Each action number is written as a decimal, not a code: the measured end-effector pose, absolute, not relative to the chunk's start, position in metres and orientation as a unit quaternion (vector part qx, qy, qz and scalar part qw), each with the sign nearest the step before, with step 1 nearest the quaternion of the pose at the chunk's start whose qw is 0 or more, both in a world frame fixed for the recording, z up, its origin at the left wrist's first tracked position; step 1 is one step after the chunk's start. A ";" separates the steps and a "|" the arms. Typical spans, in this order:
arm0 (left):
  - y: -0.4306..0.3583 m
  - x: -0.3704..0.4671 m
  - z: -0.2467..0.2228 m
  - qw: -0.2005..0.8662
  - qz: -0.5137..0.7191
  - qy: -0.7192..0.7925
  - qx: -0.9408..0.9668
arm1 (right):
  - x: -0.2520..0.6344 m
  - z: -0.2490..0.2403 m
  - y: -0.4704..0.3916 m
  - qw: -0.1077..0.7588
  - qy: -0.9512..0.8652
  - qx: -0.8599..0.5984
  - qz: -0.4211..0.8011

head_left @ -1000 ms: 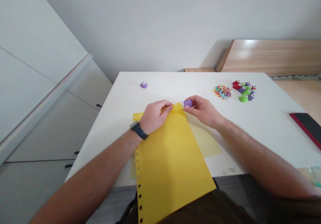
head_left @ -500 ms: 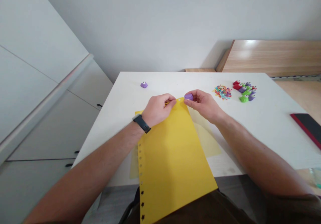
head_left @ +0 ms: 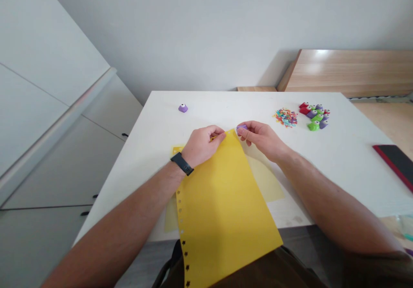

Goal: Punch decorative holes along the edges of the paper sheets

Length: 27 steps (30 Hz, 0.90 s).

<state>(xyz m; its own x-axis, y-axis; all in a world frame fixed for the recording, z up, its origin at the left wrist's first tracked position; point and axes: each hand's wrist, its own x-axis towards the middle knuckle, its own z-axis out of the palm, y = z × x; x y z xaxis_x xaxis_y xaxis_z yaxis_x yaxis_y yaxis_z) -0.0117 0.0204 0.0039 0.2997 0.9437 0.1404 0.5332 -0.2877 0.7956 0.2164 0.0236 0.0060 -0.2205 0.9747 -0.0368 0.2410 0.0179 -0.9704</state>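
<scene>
A yellow sheet of paper (head_left: 222,202) hangs over the table's front edge, with star-shaped holes along its left side. My left hand (head_left: 206,144) pinches its far edge between thumb and fingers. At the sheet's far right corner, my right hand (head_left: 260,137) grips a purple craft punch (head_left: 241,127), largely covered by the fingers. Whether the corner sits inside the punch is hard to make out. Another purple punch (head_left: 183,108) with a single eye stands at the far left of the table.
A heap of small colourful paper cut-outs (head_left: 286,117) lies right of my hands. Beyond it stand several red, green and purple punches (head_left: 316,115). A dark, red-edged flat object (head_left: 395,163) rests at the right of the white table (head_left: 348,171).
Both hands and the sheet's far edge have come slightly lower in the view. My right hand has turned a little around the purple punch, with its lower fingers now showing.
</scene>
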 end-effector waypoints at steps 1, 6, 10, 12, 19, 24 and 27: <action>0.020 -0.012 0.003 0.324 0.315 0.500 0.739 | 0.216 0.006 0.023 0.371 -0.610 -0.499 0.491; 0.020 -0.011 0.002 0.313 0.310 0.499 0.746 | 0.214 0.008 0.019 0.366 -0.624 -0.484 0.492; 0.018 -0.011 0.004 0.306 0.308 0.502 0.748 | 0.214 0.008 0.019 0.361 -0.626 -0.486 0.492; 0.018 -0.011 0.004 0.304 0.305 0.503 0.749 | 0.214 0.007 0.019 0.357 -0.629 -0.483 0.494; 0.017 -0.013 0.003 0.306 0.305 0.508 0.746 | 0.213 0.007 0.018 0.369 -0.634 -0.466 0.495; 0.017 -0.012 0.003 0.305 0.308 0.509 0.744 | 0.214 0.004 0.018 0.367 -0.638 -0.478 0.480; 0.016 -0.012 0.003 0.309 0.308 0.507 0.743 | 0.214 0.003 0.019 0.365 -0.642 -0.475 0.478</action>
